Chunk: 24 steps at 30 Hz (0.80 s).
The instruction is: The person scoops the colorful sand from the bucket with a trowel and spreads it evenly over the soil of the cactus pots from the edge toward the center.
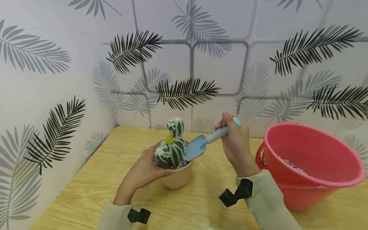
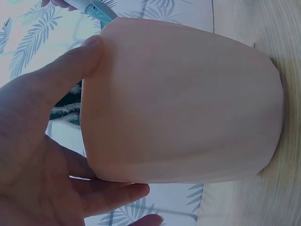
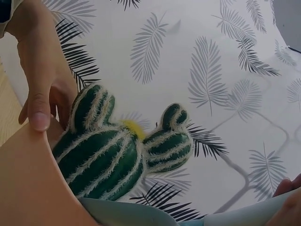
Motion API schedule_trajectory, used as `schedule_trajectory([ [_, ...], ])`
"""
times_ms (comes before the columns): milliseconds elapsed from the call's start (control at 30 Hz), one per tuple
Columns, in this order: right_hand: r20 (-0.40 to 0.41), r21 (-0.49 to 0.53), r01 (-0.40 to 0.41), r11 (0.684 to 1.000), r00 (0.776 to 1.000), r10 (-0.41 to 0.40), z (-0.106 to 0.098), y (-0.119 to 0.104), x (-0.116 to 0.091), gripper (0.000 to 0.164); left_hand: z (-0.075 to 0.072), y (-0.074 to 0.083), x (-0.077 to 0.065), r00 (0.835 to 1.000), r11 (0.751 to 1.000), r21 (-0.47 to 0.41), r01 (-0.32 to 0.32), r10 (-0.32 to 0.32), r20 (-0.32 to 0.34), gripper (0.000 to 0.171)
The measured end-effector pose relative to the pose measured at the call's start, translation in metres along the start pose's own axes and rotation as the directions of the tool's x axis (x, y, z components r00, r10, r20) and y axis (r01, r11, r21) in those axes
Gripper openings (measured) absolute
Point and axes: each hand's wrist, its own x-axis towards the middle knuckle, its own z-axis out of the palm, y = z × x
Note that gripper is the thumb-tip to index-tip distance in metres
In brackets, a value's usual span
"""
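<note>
A green cactus with white fuzzy ribs and a yellow flower (image 1: pixel 172 145) stands in a pale peach flowerpot (image 1: pixel 174 179). My left hand (image 1: pixel 145 169) grips the pot by its rim, thumb at the near side and fingers round the left; the left wrist view shows the pot's side (image 2: pixel 183 108) close up. In my right hand (image 1: pixel 237 143) is the handle of a light blue trowel (image 1: pixel 196 147), blade tilted down at the pot's right rim. Colourful small beads (image 1: pixel 181 163) lie around the cactus base. The right wrist view shows the cactus (image 3: pixel 106 160) above the trowel's edge (image 3: pixel 127 214).
A large pink bucket (image 1: pixel 304 191) stands at the right, with colourful beads (image 1: pixel 293 165) inside. One small pale bead (image 1: pixel 195 176) lies on the wooden table (image 1: pixel 95 182) beside the pot. Leaf-patterned walls (image 1: pixel 172 67) rise behind and at the left.
</note>
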Motion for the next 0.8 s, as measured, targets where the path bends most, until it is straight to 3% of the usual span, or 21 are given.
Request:
schedule_trajectory([
  [367,-0.025,-0.011,0.001,1.0,1.0,-0.002,0.001,0.006,0.004,0.029,-0.001,0.0,0.001,1.0,1.0,-0.009,-0.011,0.011,0.009,0.108],
  [800,-0.024,0.009,-0.022,1.0,0.999,0.022,-0.004,-0.005,0.005,0.031,-0.017,-0.005,-0.003,0.999,1.0,-0.017,-0.012,0.012,0.032,0.09],
])
